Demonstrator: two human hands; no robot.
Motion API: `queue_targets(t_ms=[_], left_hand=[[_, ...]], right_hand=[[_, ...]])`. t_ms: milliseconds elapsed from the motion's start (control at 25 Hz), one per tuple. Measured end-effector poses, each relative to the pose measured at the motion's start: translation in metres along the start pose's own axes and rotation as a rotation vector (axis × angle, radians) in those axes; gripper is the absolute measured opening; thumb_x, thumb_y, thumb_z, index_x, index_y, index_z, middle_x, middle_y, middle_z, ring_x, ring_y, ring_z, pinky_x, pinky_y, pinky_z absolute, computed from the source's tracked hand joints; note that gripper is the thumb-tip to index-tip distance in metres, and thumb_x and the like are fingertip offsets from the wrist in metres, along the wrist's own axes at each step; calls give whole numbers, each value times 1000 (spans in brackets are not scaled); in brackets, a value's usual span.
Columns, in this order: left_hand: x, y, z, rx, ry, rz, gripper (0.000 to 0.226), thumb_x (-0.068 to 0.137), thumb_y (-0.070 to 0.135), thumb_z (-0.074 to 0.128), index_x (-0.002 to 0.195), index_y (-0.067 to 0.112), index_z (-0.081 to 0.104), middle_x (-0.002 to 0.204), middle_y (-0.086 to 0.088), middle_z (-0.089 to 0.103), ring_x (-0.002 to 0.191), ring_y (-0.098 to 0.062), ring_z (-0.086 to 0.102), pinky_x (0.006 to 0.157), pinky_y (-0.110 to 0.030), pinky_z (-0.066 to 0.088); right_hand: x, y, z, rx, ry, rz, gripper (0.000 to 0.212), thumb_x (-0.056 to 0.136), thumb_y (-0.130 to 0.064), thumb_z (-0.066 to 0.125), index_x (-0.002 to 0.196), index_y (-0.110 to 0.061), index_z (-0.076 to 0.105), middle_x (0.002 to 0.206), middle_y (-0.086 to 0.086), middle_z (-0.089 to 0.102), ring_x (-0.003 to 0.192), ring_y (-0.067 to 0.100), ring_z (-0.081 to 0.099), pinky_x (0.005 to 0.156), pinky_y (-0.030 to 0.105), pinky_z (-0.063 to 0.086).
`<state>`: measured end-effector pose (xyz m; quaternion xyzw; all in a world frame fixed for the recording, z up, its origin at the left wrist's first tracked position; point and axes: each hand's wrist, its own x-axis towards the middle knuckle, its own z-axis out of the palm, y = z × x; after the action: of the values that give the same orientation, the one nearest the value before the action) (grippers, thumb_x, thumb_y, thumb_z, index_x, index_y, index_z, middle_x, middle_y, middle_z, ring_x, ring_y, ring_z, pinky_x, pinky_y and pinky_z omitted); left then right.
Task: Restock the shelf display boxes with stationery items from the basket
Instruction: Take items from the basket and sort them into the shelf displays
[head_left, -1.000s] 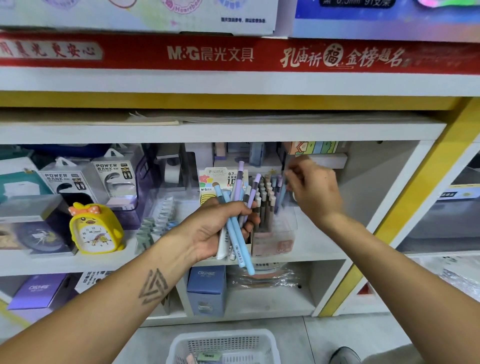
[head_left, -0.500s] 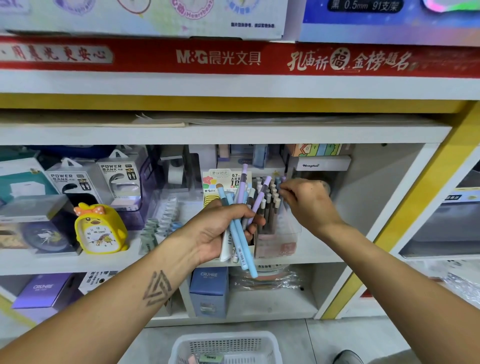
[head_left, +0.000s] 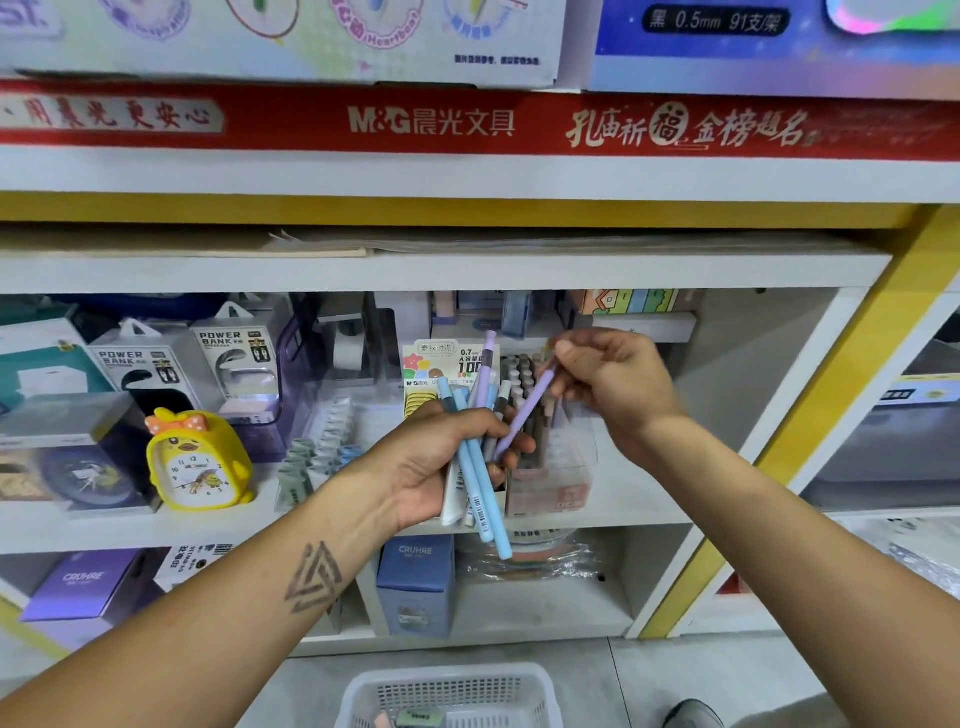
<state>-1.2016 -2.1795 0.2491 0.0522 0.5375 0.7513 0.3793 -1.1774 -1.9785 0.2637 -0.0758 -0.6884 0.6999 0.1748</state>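
1. Power bank boxes (head_left: 236, 364) and a yellow chick clock (head_left: 200, 460) stand at the left of the shelf (head_left: 649, 512)
2. The left hand (head_left: 441, 462) is curled around a bundle of pens (head_left: 475, 467), blue, lilac and white, fanned roughly upright with the lower ends pointing down and slightly right
3. Behind it, a clear display box (head_left: 550, 467) holds upright pens
4. The right hand (head_left: 608, 379) pinches the top of a lilac pen (head_left: 524, 413), slanting down-left into the bundle
5. A white basket (head_left: 452, 699) sits on the floor below
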Motion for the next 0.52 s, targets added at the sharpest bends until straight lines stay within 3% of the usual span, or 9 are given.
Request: queue_targets(t_ms=[80, 160, 280, 400, 520], left_hand=[[0, 0, -2, 18, 12, -12, 13, 86, -7, 59, 94, 0, 66, 94, -31, 68, 61, -27, 62, 49, -27, 50], [0, -1, -4, 32, 33, -25, 12, 86, -7, 60, 95, -1, 65, 88, -29, 69, 58, -26, 61, 46, -25, 49], [2, -2, -3, 29, 48, -29, 14, 87, -5, 63, 100, -2, 65, 79, -25, 67, 57, -25, 60, 45, -24, 48], [4, -2, -2, 27, 35, -23, 17, 87, -5, 63, 104, -3, 64, 79, -24, 67, 58, -25, 60, 45, -24, 48], [5, -3, -2, 29, 5, -31, 17, 87, -5, 62, 103, -2, 65, 78, -23, 67, 57, -24, 59, 45, -24, 48]], right_hand=[[7, -3, -12, -78, 179, -107, 14, 99, 1, 55, 107, 7, 64, 73, 15, 67, 51, 15, 56, 51, 24, 47], [11, -1, -21, -333, 234, -243, 12, 100, -4, 54, 103, -1, 65, 75, 11, 66, 57, 18, 57, 57, 31, 46], [7, 11, -24, -854, 139, -389, 8, 102, -17, 51, 104, -9, 51, 77, 9, 66, 69, 28, 62, 64, 39, 47], [1, 23, -22, -964, 8, -452, 10, 105, -20, 45, 101, -12, 40, 78, 14, 66, 72, 36, 63, 63, 49, 52], [-1, 28, -21, -1009, -7, -524, 11, 105, -16, 46, 97, -17, 38, 74, 13, 65, 69, 36, 64, 58, 47, 51]])
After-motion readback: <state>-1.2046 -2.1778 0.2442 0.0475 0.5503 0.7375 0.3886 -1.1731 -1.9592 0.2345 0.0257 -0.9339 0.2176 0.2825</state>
